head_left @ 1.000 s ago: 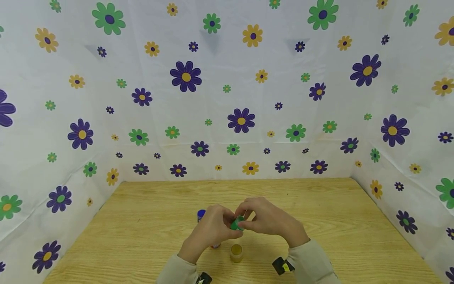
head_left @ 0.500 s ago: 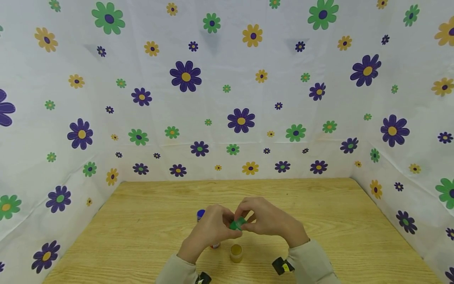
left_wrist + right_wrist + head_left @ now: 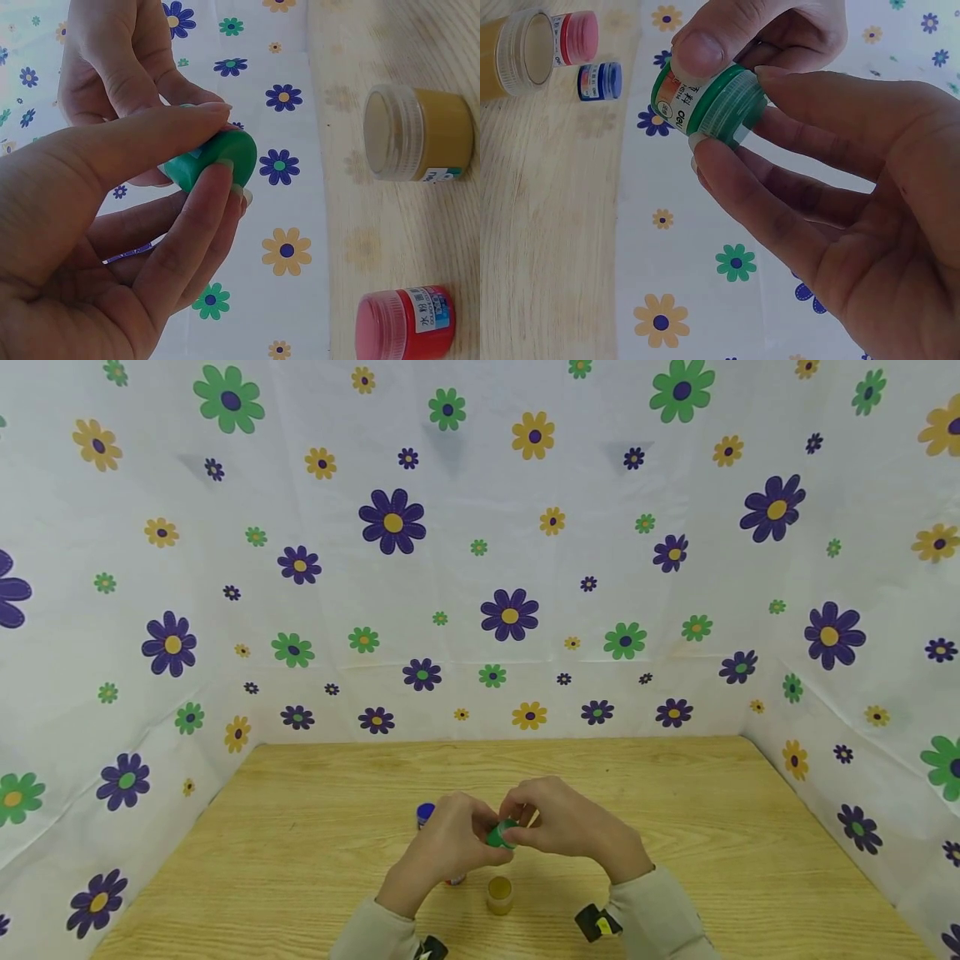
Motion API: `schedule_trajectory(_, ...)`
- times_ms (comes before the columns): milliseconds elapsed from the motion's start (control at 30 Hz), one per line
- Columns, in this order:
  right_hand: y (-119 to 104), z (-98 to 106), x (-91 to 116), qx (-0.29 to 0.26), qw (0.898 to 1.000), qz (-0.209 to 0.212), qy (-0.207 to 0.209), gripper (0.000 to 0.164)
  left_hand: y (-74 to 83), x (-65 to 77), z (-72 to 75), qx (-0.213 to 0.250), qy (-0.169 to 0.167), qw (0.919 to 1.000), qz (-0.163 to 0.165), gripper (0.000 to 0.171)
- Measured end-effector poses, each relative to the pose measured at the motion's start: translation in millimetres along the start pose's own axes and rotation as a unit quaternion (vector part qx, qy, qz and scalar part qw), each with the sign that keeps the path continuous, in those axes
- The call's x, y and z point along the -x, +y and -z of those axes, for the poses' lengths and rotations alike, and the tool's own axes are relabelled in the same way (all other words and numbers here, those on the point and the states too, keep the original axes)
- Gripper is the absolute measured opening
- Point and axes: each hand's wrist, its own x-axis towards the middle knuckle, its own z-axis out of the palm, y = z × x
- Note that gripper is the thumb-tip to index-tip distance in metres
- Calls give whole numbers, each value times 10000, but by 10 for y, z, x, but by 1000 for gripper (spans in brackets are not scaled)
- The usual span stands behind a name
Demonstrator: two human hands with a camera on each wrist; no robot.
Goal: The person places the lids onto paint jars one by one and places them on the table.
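A small green paint jar with a ridged clear lid is held up above the table, lying tilted between both hands. My left hand grips the jar's body, thumb on one side and fingertips on the other, as the left wrist view shows at the green base. From the other side my right hand pinches the lid between thumb and fingertips. In the right wrist view the lid sits on the jar, and a printed label faces that camera.
On the wooden table stand a yellow paint jar nearest me, a red jar mostly behind the left hand in the head view, and a blue jar farther back. A flower-printed sheet hangs around the table's back and sides.
My right fingers shift slightly around the lid, and the lid's visible side changes a little, then looks much as before. The left hand and the jars on the table stay put.
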Motion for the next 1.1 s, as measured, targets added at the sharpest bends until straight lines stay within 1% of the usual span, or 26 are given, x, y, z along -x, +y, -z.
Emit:
schedule_trajectory(367,21,6,12,-136,9998,-123,81,14,-10,4,12,-110,80,9999,-64,16)
schedule_trajectory(633,8,19,22,-236,9997,43,-17,17,-15,9,19,-63,81,9999,-96,17)
schedule_trajectory(1100,7,11,19,-385,9991,121,-122,18,9,10,16,-59,65,9999,-80,17)
